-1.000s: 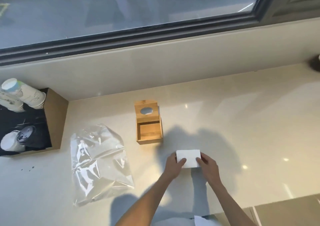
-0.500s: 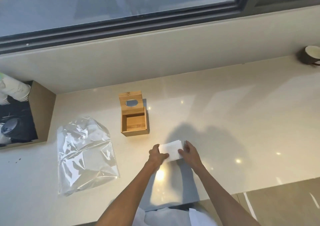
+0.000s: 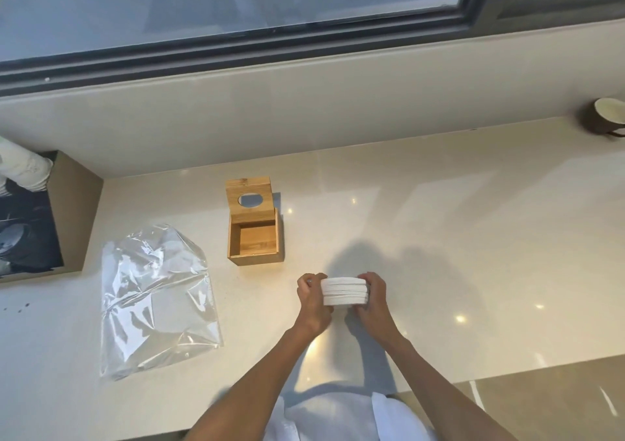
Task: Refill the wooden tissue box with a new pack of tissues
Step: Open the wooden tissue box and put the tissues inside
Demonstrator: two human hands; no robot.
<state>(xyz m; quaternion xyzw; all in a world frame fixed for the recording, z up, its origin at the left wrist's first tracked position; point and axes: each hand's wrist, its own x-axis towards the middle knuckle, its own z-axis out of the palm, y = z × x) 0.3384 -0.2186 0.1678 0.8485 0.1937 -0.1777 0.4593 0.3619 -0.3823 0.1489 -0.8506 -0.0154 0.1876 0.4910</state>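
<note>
A small wooden tissue box [image 3: 255,244] stands on the pale counter, empty, its hinged lid [image 3: 249,201] with a round hole tipped up behind it. In front and to the right of the box, a white stack of tissues [image 3: 344,291] is held just above the counter. My left hand [image 3: 311,296] grips its left end and my right hand [image 3: 372,295] grips its right end. The stack's layered edge faces me.
An empty clear plastic wrapper [image 3: 157,300] lies flat left of the box. A brown holder [image 3: 72,210] with paper cups and lids stands at the far left. A dark mug [image 3: 605,117] sits at the back right. The counter's front edge [image 3: 507,361] runs lower right.
Both hands have lifted the stack off the counter and turned it, so its layered edge shows instead of its flat top. The box and wrapper have not moved.
</note>
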